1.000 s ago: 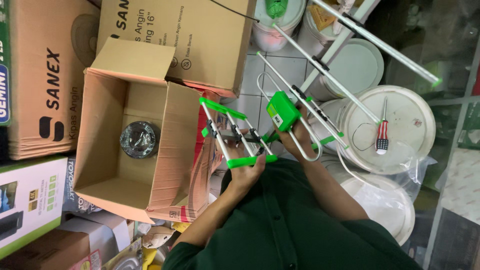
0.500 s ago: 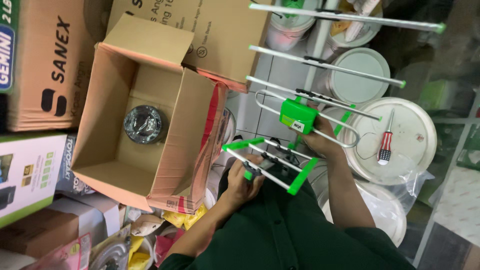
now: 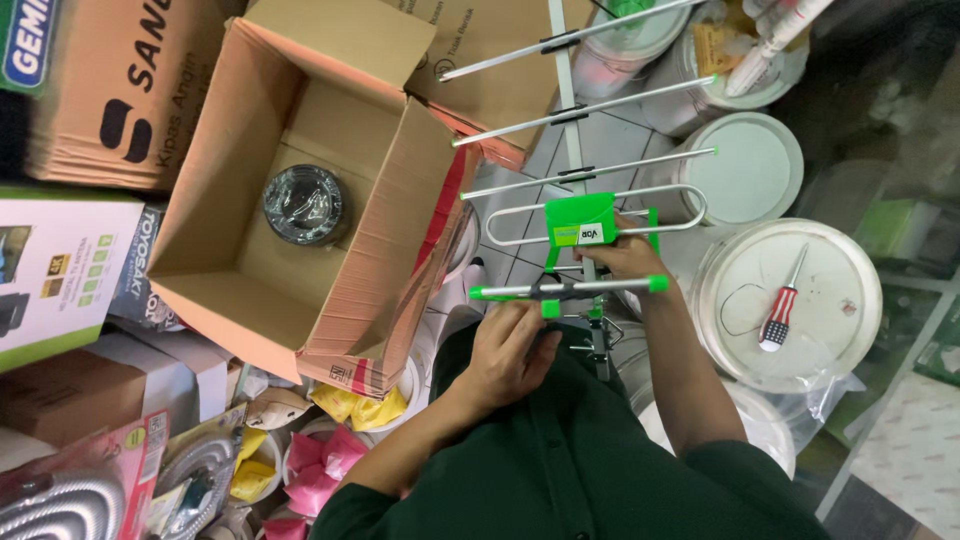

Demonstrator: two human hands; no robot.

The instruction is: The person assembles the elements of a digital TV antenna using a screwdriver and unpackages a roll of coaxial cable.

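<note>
Both hands are gripping a green-tipped metal antenna (image 3: 585, 235): the left hand (image 3: 505, 350) is closing around its lower rod, the right hand (image 3: 625, 258) beside its green centre block. Left of them an open cardboard box (image 3: 250, 290) is sitting; right, a screwdriver (image 3: 780, 312) is lying on a bucket lid (image 3: 840, 270).

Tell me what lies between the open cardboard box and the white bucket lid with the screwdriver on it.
In the head view, the antenna lies between the cardboard box and the bucket lid, held by the left hand and right hand.
</note>
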